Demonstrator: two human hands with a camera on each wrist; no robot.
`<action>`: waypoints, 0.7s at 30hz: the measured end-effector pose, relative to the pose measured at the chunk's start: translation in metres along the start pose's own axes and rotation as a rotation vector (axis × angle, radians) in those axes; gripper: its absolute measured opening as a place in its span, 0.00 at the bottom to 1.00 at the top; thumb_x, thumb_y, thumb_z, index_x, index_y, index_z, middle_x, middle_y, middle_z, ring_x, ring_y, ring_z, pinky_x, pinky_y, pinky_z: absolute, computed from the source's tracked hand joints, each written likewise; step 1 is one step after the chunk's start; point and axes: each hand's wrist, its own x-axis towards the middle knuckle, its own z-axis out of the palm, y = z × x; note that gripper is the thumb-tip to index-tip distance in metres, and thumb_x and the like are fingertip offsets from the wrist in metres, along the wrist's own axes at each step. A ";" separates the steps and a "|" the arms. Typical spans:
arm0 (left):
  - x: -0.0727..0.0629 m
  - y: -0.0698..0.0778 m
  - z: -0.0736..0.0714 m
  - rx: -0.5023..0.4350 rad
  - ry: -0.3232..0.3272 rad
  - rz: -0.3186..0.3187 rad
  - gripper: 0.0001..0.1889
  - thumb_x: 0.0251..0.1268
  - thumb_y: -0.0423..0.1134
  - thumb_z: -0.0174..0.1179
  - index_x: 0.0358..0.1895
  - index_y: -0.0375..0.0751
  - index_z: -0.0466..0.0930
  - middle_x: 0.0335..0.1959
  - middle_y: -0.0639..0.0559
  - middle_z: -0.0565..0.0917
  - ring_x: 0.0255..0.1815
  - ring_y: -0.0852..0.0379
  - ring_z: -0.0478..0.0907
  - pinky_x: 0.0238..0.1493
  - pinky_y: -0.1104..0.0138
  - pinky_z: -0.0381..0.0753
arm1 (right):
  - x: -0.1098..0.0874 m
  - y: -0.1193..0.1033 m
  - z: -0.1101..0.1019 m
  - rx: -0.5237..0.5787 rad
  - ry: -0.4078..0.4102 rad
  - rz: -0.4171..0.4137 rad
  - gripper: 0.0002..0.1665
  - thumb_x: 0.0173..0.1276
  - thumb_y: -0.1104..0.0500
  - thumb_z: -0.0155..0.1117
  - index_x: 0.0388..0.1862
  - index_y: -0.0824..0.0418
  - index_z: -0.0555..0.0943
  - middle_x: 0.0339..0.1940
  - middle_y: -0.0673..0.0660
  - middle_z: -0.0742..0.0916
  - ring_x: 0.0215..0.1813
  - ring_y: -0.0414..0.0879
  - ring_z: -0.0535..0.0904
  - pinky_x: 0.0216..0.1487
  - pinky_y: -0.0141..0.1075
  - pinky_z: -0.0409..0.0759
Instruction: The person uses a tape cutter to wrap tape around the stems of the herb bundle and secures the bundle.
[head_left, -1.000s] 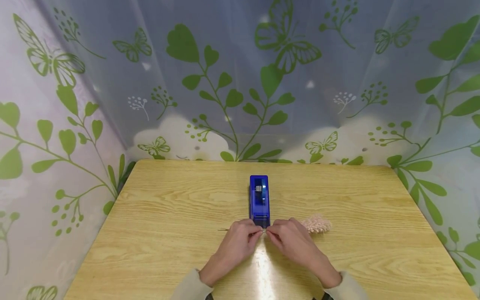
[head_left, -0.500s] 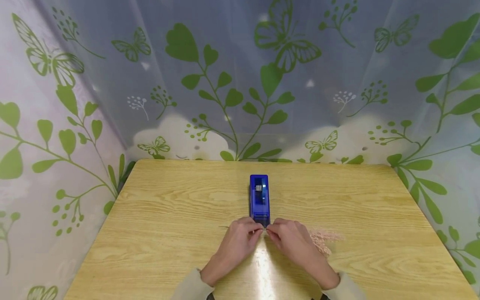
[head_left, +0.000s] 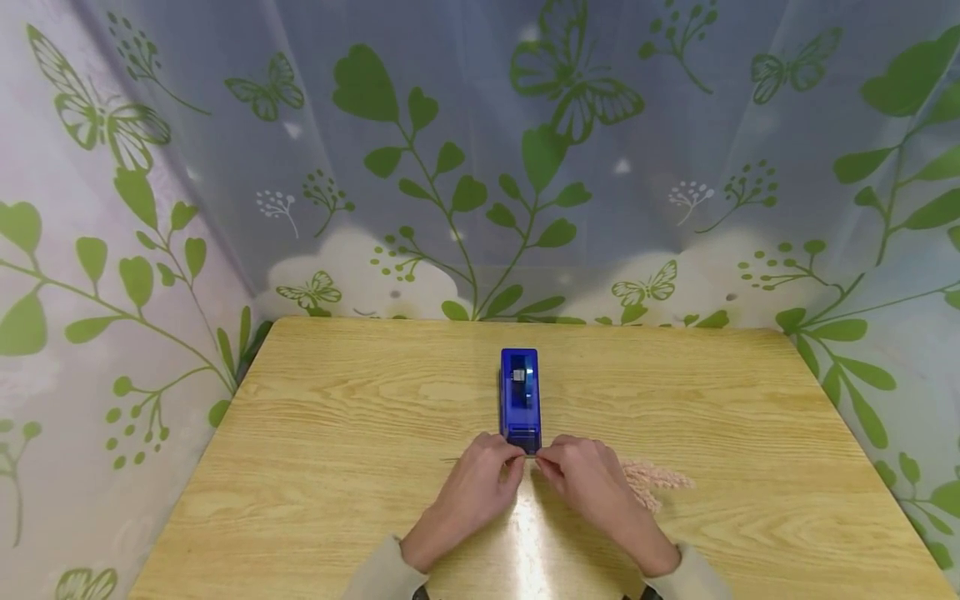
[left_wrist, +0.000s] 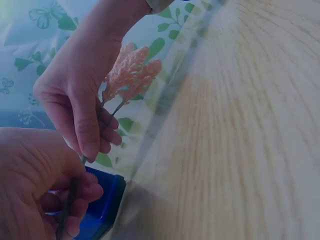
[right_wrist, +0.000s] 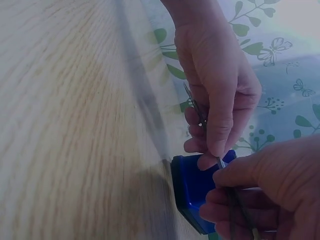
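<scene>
My left hand [head_left: 480,479] and right hand [head_left: 585,475] meet fingertip to fingertip, pinching dark, thin flower stems [right_wrist: 241,210] stretched sideways between them. Beyond the right hand, pink feathery flower heads [head_left: 654,477] fan out in two tufts. The stems' thin bare ends [head_left: 451,459] poke out left of the left hand. Directly behind the fingertips stands a blue box, which looks like a tape dispenser [head_left: 520,392], its near end almost at the fingers. In the left wrist view, the right hand's thumb presses on the stems. The palms hide most of the stem length.
The dispenser and hands are over a light wood-grain table [head_left: 337,392]. A curtain [head_left: 465,167] printed with green leaves and butterflies rises behind the table's far edge and along both sides.
The pink flower heads have swung from one bunch into two spread tufts, a little lower and further right. Both hands keep their pinch, with only small finger shifts.
</scene>
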 end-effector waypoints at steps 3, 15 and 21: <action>0.001 -0.001 -0.001 -0.009 -0.006 0.001 0.05 0.70 0.32 0.65 0.41 0.37 0.91 0.36 0.50 0.88 0.36 0.60 0.79 0.39 0.72 0.81 | 0.001 0.001 0.000 0.108 -0.058 0.043 0.09 0.66 0.67 0.73 0.26 0.58 0.87 0.20 0.46 0.82 0.20 0.32 0.68 0.21 0.25 0.70; 0.002 -0.001 -0.003 -0.020 0.032 0.028 0.05 0.68 0.30 0.69 0.42 0.36 0.92 0.34 0.51 0.88 0.35 0.60 0.78 0.35 0.74 0.78 | 0.001 0.002 -0.001 0.159 -0.091 0.050 0.20 0.74 0.66 0.64 0.20 0.52 0.75 0.19 0.42 0.72 0.22 0.33 0.62 0.21 0.26 0.66; 0.002 0.000 -0.003 -0.025 0.048 0.018 0.04 0.68 0.31 0.68 0.41 0.37 0.91 0.37 0.51 0.90 0.37 0.59 0.79 0.37 0.73 0.79 | 0.001 0.005 0.001 0.055 -0.009 -0.038 0.10 0.69 0.66 0.70 0.26 0.57 0.84 0.21 0.43 0.76 0.22 0.32 0.65 0.23 0.25 0.68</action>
